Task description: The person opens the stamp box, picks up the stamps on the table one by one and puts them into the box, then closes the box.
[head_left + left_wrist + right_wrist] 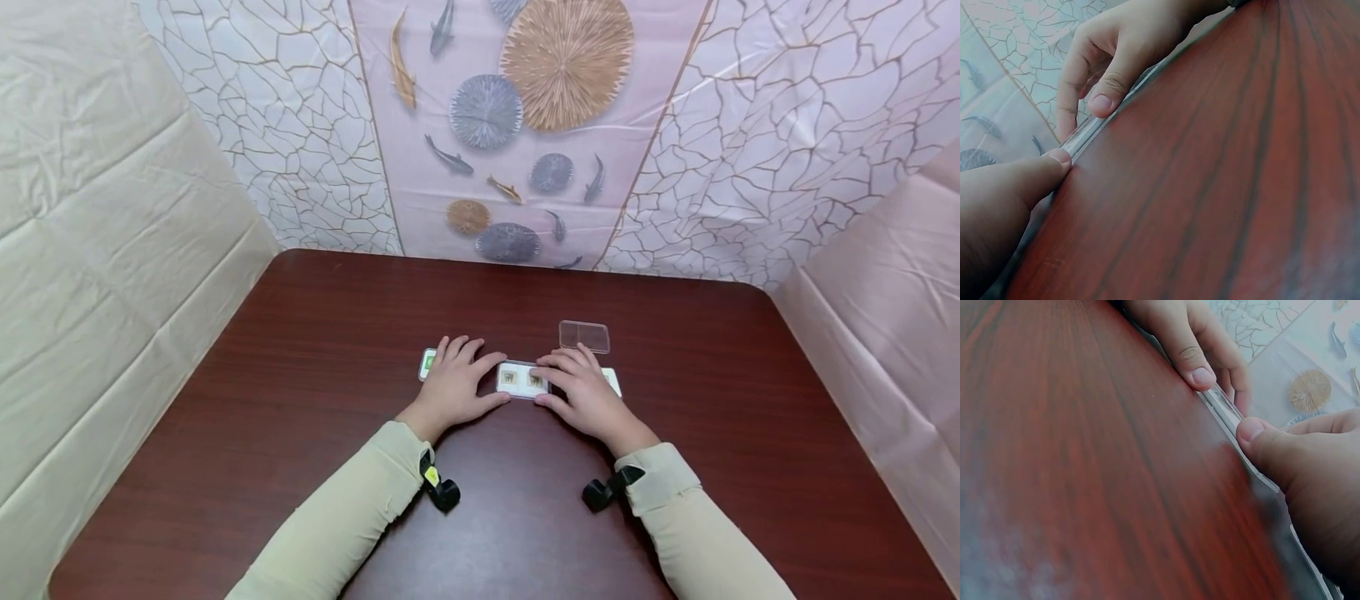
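Observation:
A small flat white case (521, 388) with two little stamp-like pictures lies on the table between my hands. At its left end my left hand (453, 385) holds it, thumb along the near edge and index finger toward the far side. My right hand (587, 394) grips the right end in the same way, its fingers over part of the right picture. In the right wrist view, the case's clear edge (1229, 427) shows between both thumbs. The left wrist view shows the left thumb (1047, 172) touching the case's corner. What the other fingers touch is hidden.
A clear rectangular plastic lid (584, 336) lies just beyond the right hand. A white case with a green patch (428, 362) is partly covered by the left hand, and another white piece (612, 380) pokes out past the right. All rest on a dark red wooden table (300, 417).

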The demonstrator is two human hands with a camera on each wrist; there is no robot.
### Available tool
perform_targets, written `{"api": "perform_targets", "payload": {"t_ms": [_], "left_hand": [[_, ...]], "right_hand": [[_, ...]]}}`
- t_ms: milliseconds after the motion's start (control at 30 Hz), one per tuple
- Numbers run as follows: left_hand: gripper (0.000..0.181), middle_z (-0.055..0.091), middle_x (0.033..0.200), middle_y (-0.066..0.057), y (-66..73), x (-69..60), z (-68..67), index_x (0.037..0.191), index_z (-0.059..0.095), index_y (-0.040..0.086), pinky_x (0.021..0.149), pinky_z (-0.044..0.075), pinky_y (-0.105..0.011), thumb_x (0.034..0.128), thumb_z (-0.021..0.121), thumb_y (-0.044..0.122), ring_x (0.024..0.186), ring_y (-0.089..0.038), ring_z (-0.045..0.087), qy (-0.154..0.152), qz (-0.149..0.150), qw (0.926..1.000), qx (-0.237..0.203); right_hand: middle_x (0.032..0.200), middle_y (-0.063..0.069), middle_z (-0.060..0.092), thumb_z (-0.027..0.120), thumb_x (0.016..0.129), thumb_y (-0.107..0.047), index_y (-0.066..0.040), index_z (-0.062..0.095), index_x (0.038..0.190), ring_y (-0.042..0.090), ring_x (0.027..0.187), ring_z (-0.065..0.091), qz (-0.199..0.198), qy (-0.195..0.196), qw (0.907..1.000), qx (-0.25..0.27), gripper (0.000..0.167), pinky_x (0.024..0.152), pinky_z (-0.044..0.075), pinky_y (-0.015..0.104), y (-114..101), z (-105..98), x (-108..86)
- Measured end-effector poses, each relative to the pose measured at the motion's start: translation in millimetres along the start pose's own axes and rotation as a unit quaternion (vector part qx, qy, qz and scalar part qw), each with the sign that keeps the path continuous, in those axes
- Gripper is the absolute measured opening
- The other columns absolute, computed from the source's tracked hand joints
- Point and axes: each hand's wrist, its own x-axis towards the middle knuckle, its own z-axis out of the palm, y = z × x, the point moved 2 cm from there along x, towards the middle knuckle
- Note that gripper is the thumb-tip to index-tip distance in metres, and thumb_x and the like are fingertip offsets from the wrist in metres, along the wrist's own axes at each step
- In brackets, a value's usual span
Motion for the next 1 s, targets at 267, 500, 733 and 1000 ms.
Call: {"api": "perform_targets", "payload": {"t_ms": [267,500,733,1000], "left_hand": [[0.066,0.049,0.148,-0.009,-0.5,-0.7,0.5,0.142,0.056,0.032,0.120,0.016,-0.058,0.0875,0.061,0.069,0.141,-0.033,0.035,0.009,0.005,0.9999,-0.003],[0.064,0.048,0.149,-0.008,-0.1,-0.5,-0.3,0.141,0.057,0.033,0.119,0.016,-0.059,0.0881,0.059,0.070,0.141,-0.034,0.035,0.006,0.004,1.0000,0.001],[0.061,0.046,0.150,-0.007,-1.5,0.8,1.2,0.141,0.058,0.034,0.119,0.016,-0.060,0.0908,0.055,0.068,0.142,-0.034,0.034,0.004,-0.002,1.0000,0.002],[0.063,0.047,0.150,-0.007,-2.1,0.3,2.3,0.142,0.057,0.035,0.119,0.016,-0.059,0.0899,0.055,0.070,0.141,-0.034,0.034,0.004,0.001,1.0000,0.008]], "right_hand": [[0.131,0.009,0.064,0.078,0.088,-0.033,-0.012,0.072,0.124,0.036,0.131,0.048,-0.004,0.001,1.0000,-0.001,0.042,0.115,0.021,0.064,-2,-1,0.6],[0.131,0.007,0.064,0.079,0.087,-0.035,-0.015,0.072,0.123,0.035,0.131,0.048,0.001,-0.004,0.9999,-0.009,0.041,0.114,0.022,0.065,-2,-2,0.7],[0.130,0.005,0.065,0.081,0.084,-0.037,-0.018,0.075,0.120,0.037,0.135,0.045,0.031,-0.014,0.9994,0.003,0.041,0.116,0.018,0.065,-1,-3,3.5],[0.127,0.010,0.065,0.076,0.088,-0.034,-0.013,0.071,0.122,0.037,0.128,0.051,-0.009,0.060,0.9981,0.007,0.040,0.114,0.023,0.064,21,-13,3.5]]}}
